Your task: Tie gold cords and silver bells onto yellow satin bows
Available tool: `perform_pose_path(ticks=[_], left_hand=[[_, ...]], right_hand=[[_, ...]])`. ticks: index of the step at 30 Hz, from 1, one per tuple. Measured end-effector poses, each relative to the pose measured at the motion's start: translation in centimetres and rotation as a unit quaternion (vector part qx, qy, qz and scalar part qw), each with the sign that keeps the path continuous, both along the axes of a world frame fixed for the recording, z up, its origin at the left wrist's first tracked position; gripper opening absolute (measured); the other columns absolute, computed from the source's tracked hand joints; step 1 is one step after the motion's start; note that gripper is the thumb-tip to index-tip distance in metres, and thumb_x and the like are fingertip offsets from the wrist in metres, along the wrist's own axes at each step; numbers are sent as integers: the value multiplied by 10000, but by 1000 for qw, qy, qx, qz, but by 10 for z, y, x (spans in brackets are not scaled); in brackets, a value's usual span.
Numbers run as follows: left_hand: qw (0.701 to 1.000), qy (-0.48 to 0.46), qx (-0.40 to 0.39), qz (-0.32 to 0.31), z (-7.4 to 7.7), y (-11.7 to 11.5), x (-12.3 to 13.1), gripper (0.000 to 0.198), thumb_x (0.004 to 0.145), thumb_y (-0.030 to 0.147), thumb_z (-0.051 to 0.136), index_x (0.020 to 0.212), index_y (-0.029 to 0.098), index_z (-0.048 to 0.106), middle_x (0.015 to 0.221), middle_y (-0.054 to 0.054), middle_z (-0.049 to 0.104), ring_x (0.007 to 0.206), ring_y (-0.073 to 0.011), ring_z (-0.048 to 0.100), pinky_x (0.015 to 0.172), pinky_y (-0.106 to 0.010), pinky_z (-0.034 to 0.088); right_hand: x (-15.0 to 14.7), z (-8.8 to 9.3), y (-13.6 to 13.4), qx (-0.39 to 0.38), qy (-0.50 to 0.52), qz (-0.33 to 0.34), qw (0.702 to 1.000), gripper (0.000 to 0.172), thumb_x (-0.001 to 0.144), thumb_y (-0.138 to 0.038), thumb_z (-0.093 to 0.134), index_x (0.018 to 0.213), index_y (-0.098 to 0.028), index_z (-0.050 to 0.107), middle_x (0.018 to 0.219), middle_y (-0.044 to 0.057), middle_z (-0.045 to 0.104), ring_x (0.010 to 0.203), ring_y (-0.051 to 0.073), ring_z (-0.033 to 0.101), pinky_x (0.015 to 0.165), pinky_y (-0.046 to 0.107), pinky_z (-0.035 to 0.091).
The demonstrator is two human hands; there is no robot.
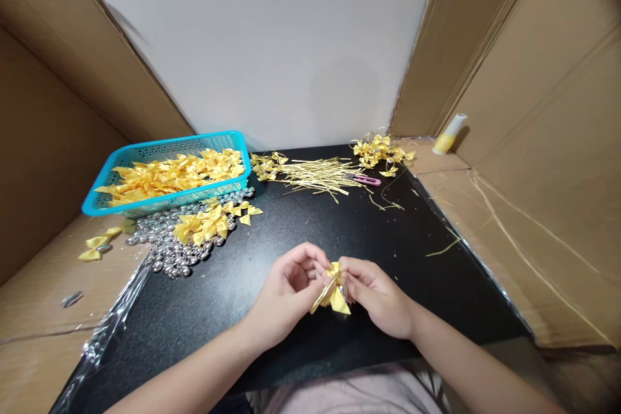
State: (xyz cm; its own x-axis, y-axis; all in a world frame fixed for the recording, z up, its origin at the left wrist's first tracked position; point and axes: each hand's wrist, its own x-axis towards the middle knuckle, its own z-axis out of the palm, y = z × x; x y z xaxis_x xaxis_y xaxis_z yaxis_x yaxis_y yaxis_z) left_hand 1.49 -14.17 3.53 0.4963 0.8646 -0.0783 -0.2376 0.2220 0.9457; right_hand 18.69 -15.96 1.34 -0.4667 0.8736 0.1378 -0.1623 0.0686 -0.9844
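Both my hands meet over the middle of the black table top. My left hand and my right hand pinch a small yellow ribbon bow between their fingertips. A gold strand and a small silver bead show at the bow. Both hands are closed on it, just above the table surface.
A turquoise basket of yellow bows stands at the back left. In front of it lie silver beads and loose bows. Gold strands, a pink clip and finished bows lie at the back. Cardboard walls stand on both sides.
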Motion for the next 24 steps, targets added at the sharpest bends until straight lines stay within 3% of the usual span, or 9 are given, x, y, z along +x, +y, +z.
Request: perform_pose_path(ticks=[8,14,24], left_hand=[[990,114,68,37,8,0,-1,156,709,178,774,709,134,624,601,15,599,556,-80,515,544,-176,420],[983,155,84,44,12,0,-5,164,757,253,720,703,124,635,627,-29,647,578,-108,559,560,-202,438],[987,142,61,46,8,-2,-5,266,808,372,700,749,140,585,621,1,587,562,-96,513,534,-194,395]], right_hand=[[-1,-2,0,-9,-9,-3,1000,435,950,-547,449,704,-188,439,647,-45,361,584,99,316,561,243,282],[-1,1,0,-6,-13,-7,1000,457,943,-570,442,685,-194,404,641,-49,357,581,98,318,556,246,274],[-2,0,0,-11,12,2,1000,431,958,-535,443,699,-193,400,649,-53,335,581,94,291,541,246,248]])
